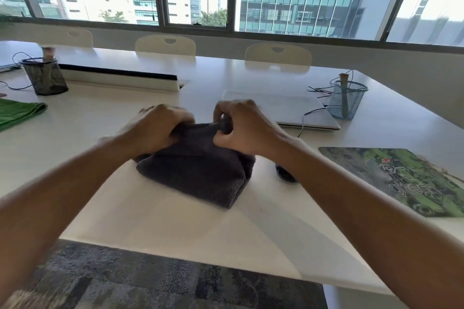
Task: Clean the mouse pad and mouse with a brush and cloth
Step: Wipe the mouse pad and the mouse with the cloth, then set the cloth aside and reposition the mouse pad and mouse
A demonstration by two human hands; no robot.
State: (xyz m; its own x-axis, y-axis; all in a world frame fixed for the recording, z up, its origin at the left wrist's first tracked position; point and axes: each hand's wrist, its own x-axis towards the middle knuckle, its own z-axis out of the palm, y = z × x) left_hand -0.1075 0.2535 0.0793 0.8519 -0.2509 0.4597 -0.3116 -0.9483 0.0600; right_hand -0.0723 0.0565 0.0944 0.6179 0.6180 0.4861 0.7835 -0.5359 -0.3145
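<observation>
Dark cloth: far edge pinched by left hand and right hand, seemingly for folding. Mouse beneath right wrist; mouse pad farther right.

two cloths, two mesh cups, three chairs

Two bare forearms in view, no sleeves, watch or rings visible; left hand motion-blurred, right hand sharper.

Dark grey cloth nubby terry, matt; table smooth white; cups wire mesh.
</observation>
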